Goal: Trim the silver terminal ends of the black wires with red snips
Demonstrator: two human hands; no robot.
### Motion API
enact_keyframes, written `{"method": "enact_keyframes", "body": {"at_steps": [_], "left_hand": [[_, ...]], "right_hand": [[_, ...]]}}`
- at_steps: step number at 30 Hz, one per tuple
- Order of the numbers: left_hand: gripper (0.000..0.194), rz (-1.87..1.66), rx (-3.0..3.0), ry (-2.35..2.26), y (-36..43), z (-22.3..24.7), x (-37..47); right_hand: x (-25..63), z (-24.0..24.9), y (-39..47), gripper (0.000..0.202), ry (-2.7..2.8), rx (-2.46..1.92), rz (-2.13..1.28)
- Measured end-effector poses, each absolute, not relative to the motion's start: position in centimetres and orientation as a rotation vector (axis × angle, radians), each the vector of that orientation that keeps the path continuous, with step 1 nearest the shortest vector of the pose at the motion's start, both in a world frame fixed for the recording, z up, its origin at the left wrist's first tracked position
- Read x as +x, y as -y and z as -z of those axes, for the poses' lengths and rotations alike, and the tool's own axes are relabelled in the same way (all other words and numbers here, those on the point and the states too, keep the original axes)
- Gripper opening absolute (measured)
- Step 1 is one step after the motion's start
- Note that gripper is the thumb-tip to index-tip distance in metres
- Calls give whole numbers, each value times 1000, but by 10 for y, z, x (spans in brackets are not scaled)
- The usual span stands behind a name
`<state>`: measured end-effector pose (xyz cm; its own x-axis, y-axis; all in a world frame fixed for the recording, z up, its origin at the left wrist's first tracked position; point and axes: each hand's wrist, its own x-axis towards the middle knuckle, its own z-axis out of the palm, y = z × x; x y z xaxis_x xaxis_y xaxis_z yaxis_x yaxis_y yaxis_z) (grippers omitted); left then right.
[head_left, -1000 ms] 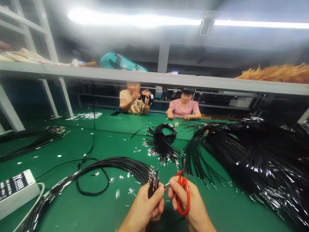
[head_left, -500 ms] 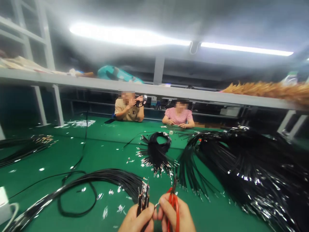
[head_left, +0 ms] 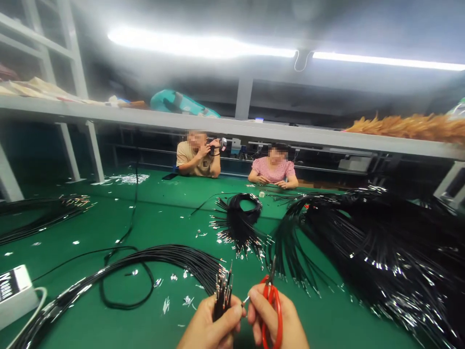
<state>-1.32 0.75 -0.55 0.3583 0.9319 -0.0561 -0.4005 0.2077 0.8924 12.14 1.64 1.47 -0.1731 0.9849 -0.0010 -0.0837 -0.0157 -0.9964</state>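
My left hand (head_left: 214,325) is closed around a bundle of black cables (head_left: 220,303), their stripped, silvery and coppery ends pointing up. One cable end (head_left: 246,300) sticks out sideways from between its thumb and finger. My right hand (head_left: 290,324) has a pair of red-handled scissors (head_left: 279,310) in its grip, the dark blades tilted upward. Its thumb and forefinger pinch the pale tip of that same cable end. From the held bundle, the cable lengths (head_left: 160,253) arc away to the lower left over the green table.
A coil of black cables (head_left: 238,218) lies ahead, and a large cable heap (head_left: 363,242) fills the right. White scraps (head_left: 188,300) are scattered on the green table (head_left: 145,329). A white box (head_left: 16,295) stands left. Two people (head_left: 198,157) sit across, beneath a shelf (head_left: 218,123).
The view has shifted, so both hands appear slightly further right and more of the white box shows. My hands still hold the cables and scissors, with the cable end between them.
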Motion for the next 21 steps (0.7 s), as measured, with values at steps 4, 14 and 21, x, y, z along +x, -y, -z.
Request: {"method": "enact_keyframes", "body": {"at_steps": [4,14,21], "left_hand": [[33,-1083,930,-749,-8,4,-11],[35,-1082,960,-765,-7,3,-13],[31,-1168,1065,-973,-5,-7,-18]], "right_hand": [[118,-15,-10,35,1288,-1138,-1246],[118,-14,-13,34,1275,-1154,-1231],[127,-31,-9,37,1514,-1280,-1222]]}}
